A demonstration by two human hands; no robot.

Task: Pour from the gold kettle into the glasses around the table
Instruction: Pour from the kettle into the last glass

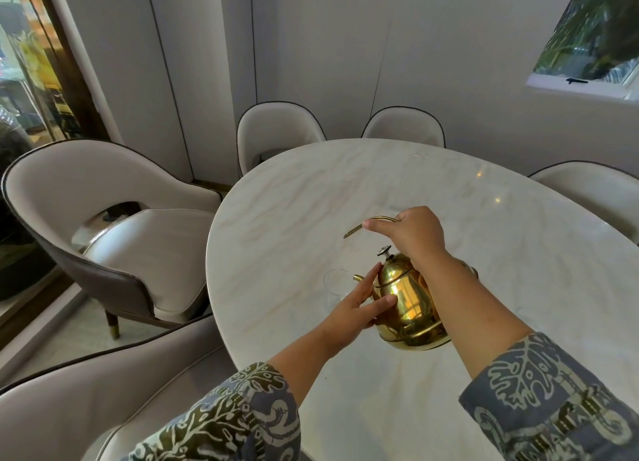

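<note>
The gold kettle (409,299) hangs tilted to the left above the white marble table (518,253), its black-knobbed lid on. My right hand (413,234) is shut on the kettle's arched gold handle from above. My left hand (359,303) lies flat against the kettle's left side with fingers spread. The short spout points at a clear glass (335,286) standing just left of the kettle, partly hidden by my left hand. Another faint clear glass (420,161) stands near the far edge of the table.
Cream upholstered chairs ring the table: one at the left (114,218), two at the far side (276,132), one at the right (594,187), one at my near left (103,391). A window (594,35) is at the upper right.
</note>
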